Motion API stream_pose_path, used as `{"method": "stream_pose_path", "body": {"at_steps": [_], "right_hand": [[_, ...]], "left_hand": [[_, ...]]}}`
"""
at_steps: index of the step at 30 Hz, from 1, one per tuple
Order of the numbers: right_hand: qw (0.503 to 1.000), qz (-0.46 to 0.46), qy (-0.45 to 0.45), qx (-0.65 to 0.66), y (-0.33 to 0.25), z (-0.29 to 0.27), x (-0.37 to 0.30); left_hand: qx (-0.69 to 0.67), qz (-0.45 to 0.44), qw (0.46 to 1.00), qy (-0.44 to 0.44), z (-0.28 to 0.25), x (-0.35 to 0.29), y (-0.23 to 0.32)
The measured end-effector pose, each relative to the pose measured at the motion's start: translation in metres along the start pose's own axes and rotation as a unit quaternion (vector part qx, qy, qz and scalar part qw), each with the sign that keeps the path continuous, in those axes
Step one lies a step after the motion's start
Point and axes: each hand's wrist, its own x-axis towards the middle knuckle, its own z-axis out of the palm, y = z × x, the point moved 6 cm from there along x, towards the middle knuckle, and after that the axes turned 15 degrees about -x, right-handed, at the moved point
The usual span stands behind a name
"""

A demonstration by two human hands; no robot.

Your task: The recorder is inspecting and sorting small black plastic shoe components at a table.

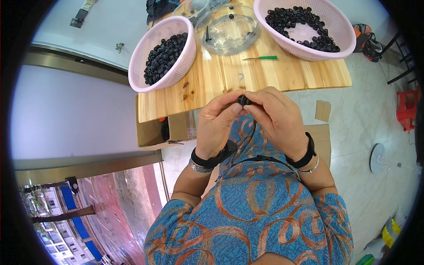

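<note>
From the head view, you hold a small black part (243, 100) between both hands, just over the near edge of the wooden worktop (282, 70). Your left hand (216, 123) pinches it from the left with thumb and fingers closed on it, and your right hand (276, 117) closes on it from the right, so both grips are clamped on the same piece. The part is mostly covered by your fingertips, so you cannot tell from here whether it is one piece or two being pressed together

On the far left of the worktop stands a pink basket (145, 48) tilted toward you, about half full of black parts (163, 55). On the far right a wider pink basket (340, 26) holds a thinner layer of black parts (300, 22) spread along its far side. Between them sits a clear round tray (221, 42) with only a few black bits in it, and a green-handled tool (263, 58) lies just near of it, untouched

Judging from this, you are in the middle of a long run: one part is in hand, plenty remain in both baskets, and which basket holds finished pieces cannot be told. A cardboard box (152, 132) sits below the worktop's near left corner
</note>
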Motion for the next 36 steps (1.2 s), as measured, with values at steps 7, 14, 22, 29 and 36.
{"method": "stream_pose_path", "body": {"at_steps": [7, 14, 22, 29, 36], "right_hand": [[0.996, 0.062, -0.025, 0.057, 0.008, -0.003, -0.002], [0.98, 0.137, -0.05, 0.136, 0.019, -0.001, -0.008], [0.993, 0.082, -0.042, 0.077, 0.012, -0.007, -0.004], [0.996, 0.059, -0.045, 0.041, 0.008, -0.007, -0.001], [0.99, 0.07, -0.054, 0.111, 0.015, -0.002, -0.003]], "left_hand": [[0.021, 0.006, 1.0, 0.006, 0.002, -0.001, 0.001], [0.015, -0.023, 1.0, 0.001, 0.005, -0.002, -0.001], [-0.011, -0.04, 0.999, 0.011, 0.005, -0.002, -0.004], [0.082, 0.009, 0.996, 0.016, 0.002, -0.003, 0.0], [0.103, 0.019, 0.994, -0.001, 0.006, -0.005, 0.001]]}}
